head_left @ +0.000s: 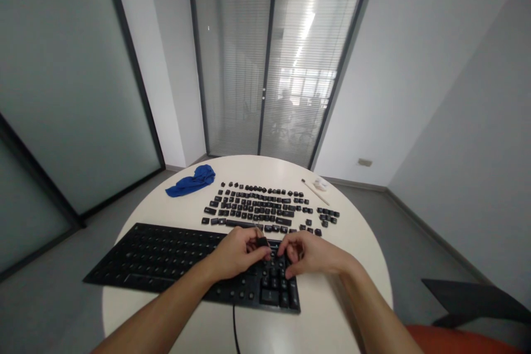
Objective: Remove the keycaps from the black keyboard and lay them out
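Note:
A black keyboard [174,243] lies across the near part of the round table, most of its keycaps off. Keycaps still sit on its number pad [276,287] at the right end. My left hand [234,253] is closed over the keyboard, pinching a black keycap [262,241] between thumb and fingers. A thin wire-like piece sticks up just beyond those fingers, too small to make out clearly. Over the upper number pad is my right hand [309,253], thumb and forefinger apart, fingertips at the keys. Beyond the keyboard, loose keycaps [257,207] are laid out in keyboard order.
A blue cloth [193,180] lies crumpled at the far left of the white table [332,310]. At the far right are a thin brush [315,192] and a small white item [321,183]. A black cable [235,326] runs off the near side. A chair [477,298] stands right.

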